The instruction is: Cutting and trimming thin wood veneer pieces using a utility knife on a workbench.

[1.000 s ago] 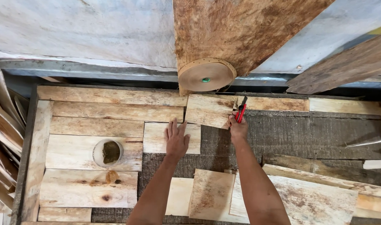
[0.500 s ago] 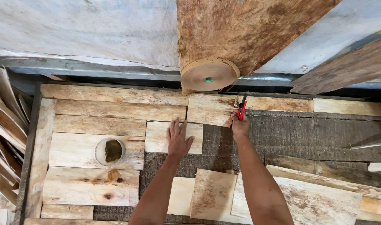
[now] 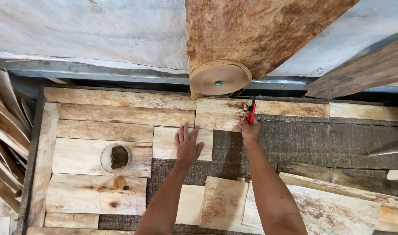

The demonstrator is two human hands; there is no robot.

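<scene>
My left hand (image 3: 187, 146) lies flat, fingers spread, on a small pale veneer piece (image 3: 165, 142) laid among other thin wood sheets. My right hand (image 3: 250, 131) is closed around a red-handled tool (image 3: 251, 112), its tip touching the right edge of a veneer piece (image 3: 216, 114) just above. A round roll of brown paper tape (image 3: 219, 79) stands at the back edge, right behind that piece.
Pale veneer sheets (image 3: 103, 135) cover the left of a dark table (image 3: 329, 139). A small bowl of brownish paste (image 3: 116, 157) sits on them at left. Loose veneer pieces (image 3: 294, 204) lie near me, more stacked at far left (image 3: 5, 143). A big rough sheet (image 3: 260, 30) leans behind.
Both hands stay in nearly the same place; the view has shifted slightly. The right hand with the tool has edged a little down and right along the veneer's edge.
</scene>
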